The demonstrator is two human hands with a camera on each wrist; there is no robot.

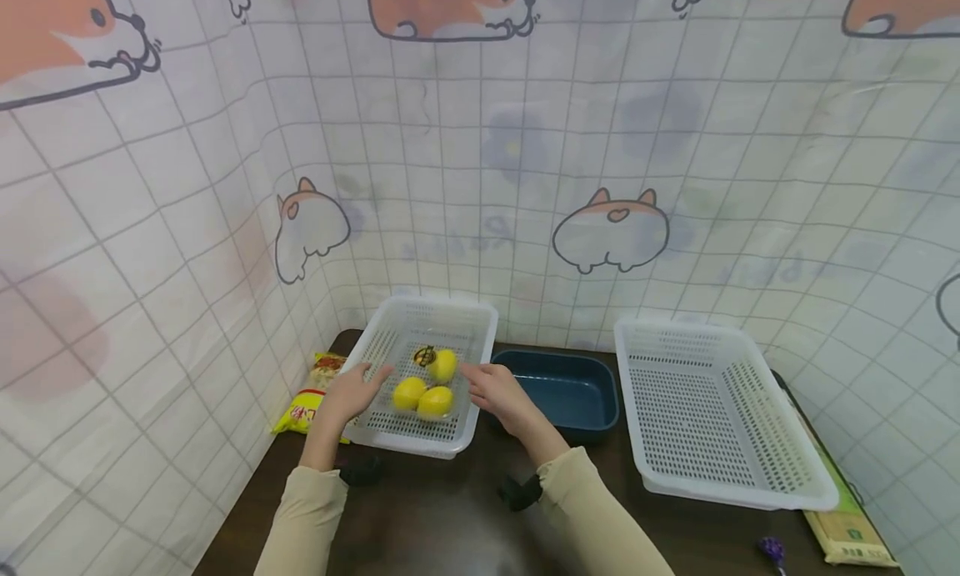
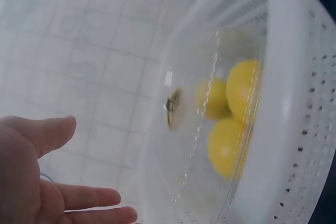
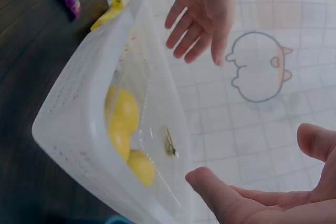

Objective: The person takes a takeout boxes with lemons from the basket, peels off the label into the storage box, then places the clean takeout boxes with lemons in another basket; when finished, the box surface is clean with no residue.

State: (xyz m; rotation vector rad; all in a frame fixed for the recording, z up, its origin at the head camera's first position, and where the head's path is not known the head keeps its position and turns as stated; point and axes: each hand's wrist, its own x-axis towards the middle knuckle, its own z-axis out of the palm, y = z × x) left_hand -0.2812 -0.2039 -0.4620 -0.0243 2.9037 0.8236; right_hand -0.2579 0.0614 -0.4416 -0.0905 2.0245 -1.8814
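Three yellow lemons (image 1: 435, 403) lie in a clear plastic package with a dark round sticker (image 1: 424, 357), inside the left white perforated basket (image 1: 397, 441). Over the basket's left side hovers my left hand (image 1: 352, 393), thumb and fingers spread and holding nothing. My right hand (image 1: 501, 393) is at the basket's right rim, its fingers extended and pointing inward. In the right wrist view, both hands stand apart above the basket, palms toward each other. The left wrist view shows the lemons behind the shiny clear plastic, away from the fingers.
Right of the basket sits a dark blue tub (image 1: 562, 393), then a second white perforated basket (image 1: 705, 426). A yellow packet (image 1: 303, 409) lies at the left. At the right are a green-and-tan package (image 1: 851, 526) and a small purple item (image 1: 772, 549). Patterned sheets wall the table.
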